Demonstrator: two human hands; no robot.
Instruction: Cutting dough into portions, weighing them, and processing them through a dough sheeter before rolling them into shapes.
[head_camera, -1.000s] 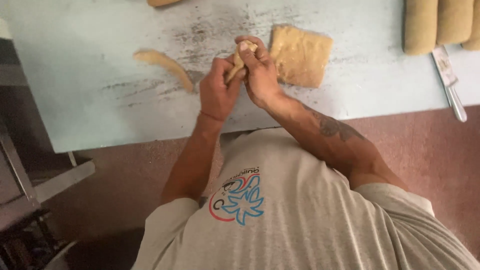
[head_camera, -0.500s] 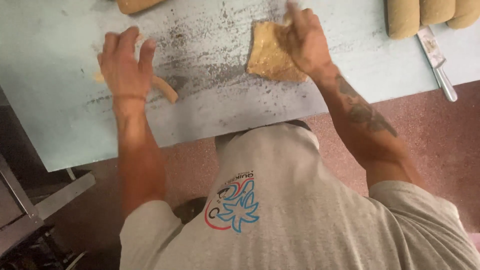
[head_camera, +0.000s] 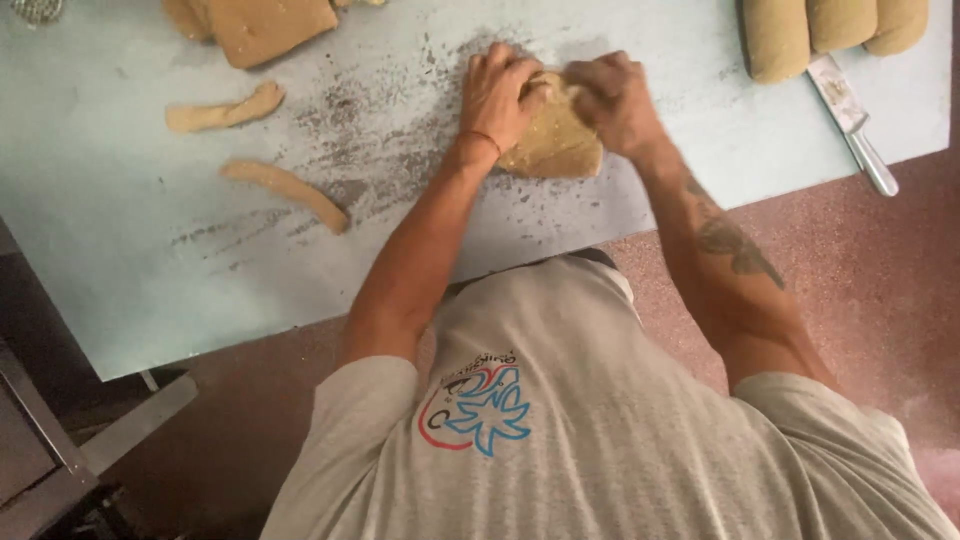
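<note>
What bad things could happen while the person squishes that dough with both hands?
The dough slab sits close to the near edge of the pale blue table, so a hard push from the left hand or right hand might slide it off. The knife lies just right of the right hand, so a wide sweep could bump it. The two loose dough strips might dry out.

Two hands, the left hand (head_camera: 497, 92) and the right hand (head_camera: 618, 100), are on one flat piece of dough (head_camera: 560, 145). To the left lie two dough strips (head_camera: 225, 110) (head_camera: 285, 190), with one dough slab (head_camera: 268, 25) at the far edge. Far right sit three dough loaves (head_camera: 775, 40) (head_camera: 838, 22) (head_camera: 897, 22) beside one knife (head_camera: 852, 120).
</note>
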